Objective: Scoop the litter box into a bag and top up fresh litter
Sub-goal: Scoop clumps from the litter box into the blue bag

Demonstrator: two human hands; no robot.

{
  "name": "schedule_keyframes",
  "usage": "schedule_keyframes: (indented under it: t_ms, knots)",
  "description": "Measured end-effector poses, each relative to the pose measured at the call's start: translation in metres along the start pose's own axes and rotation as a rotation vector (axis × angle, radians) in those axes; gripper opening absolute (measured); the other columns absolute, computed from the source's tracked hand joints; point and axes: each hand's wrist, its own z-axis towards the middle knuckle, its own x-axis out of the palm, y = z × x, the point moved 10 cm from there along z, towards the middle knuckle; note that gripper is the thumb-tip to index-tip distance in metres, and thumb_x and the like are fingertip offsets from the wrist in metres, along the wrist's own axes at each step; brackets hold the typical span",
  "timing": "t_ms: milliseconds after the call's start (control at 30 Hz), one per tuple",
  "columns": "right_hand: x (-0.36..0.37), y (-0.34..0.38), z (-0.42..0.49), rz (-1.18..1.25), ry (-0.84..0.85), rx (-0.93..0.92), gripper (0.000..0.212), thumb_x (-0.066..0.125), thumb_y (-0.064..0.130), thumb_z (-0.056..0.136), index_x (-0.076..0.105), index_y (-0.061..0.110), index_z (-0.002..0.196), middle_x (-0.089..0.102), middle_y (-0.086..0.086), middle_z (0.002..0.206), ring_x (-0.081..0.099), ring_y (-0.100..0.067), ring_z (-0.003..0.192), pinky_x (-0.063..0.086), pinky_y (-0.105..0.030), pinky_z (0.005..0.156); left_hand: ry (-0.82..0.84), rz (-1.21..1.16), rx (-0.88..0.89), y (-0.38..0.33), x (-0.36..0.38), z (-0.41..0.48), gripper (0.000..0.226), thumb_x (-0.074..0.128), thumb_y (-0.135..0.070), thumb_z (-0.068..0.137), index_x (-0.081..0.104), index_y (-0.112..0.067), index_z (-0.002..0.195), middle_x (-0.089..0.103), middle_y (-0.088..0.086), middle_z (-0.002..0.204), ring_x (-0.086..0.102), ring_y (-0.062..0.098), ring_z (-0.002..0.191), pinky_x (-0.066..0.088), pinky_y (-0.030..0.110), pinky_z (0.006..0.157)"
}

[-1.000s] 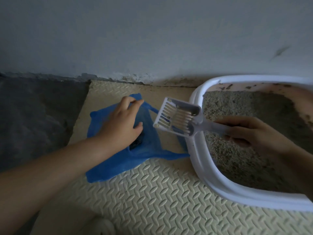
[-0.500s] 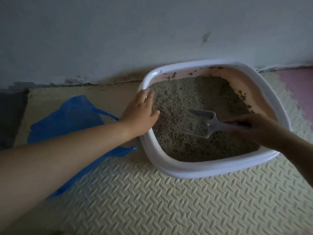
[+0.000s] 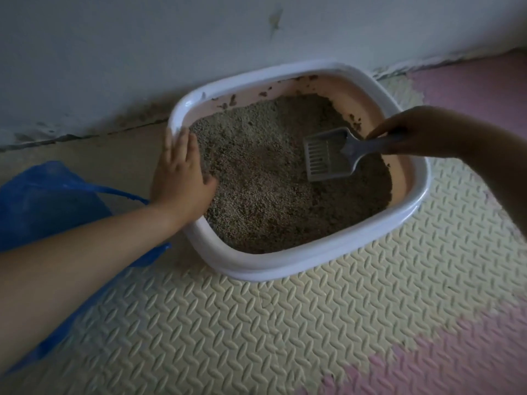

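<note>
A white-rimmed litter box (image 3: 285,267) with pink inner walls stands on the floor mat against the wall, filled with grey-brown litter (image 3: 256,181). My left hand (image 3: 179,178) rests flat with straight fingers on the box's left rim. My right hand (image 3: 413,132) grips the handle of a grey slotted scoop (image 3: 328,155), whose blade lies on the litter at the right side of the box. A blue plastic bag (image 3: 48,201) lies flat on the mat to the left of the box, partly hidden under my left forearm.
A pale wall (image 3: 199,52) with a stained base runs right behind the box. The floor is covered with cream embossed foam mat (image 3: 285,337), with pink mat pieces (image 3: 470,81) at the right and lower right.
My left hand left the blue bag and came to the box rim. My right hand carried the scoop from over the bag into the box, then across to the right side of the litter.
</note>
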Motion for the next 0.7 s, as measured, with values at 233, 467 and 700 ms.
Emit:
schedule_keyframes:
  t_ms: [233,467,700]
  knots:
    - [0.005,-0.013,0.024,-0.31,-0.024,0.049,0.033,0.054,0.036,0.09,0.062,0.028,0.121,0.062,0.002,0.097,0.055,-0.02,0.093,0.04,-0.034,0.088,0.002,0.036,0.012,0.0,0.001,0.002,0.076,0.051,-0.032,0.089,0.016,0.0,0.149,0.009,0.011,0.159,-0.008,0.034,0.145,0.006,0.044,0.118]
    - [-0.009,-0.025,0.042,-0.633,0.033,0.056,0.021,0.055,0.047,0.09,0.064,0.044,0.109,0.059,0.012,0.086,0.046,-0.013,0.086,0.032,-0.031,0.084,-0.004,0.016,0.028,-0.001,0.001,0.001,0.075,0.052,-0.032,0.089,0.019,-0.001,0.149,0.012,0.011,0.159,-0.01,0.033,0.145,0.007,0.045,0.119]
    - [0.034,-0.007,0.042,-0.502,0.305,-0.018,0.033,0.053,0.03,0.094,0.058,0.035,0.126,0.062,0.006,0.119,0.055,-0.016,0.108,0.039,-0.03,0.095,-0.017,0.007,0.031,-0.001,-0.001,0.001,0.074,0.054,-0.03,0.088,0.021,0.0,0.148,0.015,0.012,0.158,-0.008,0.034,0.145,0.008,0.045,0.118]
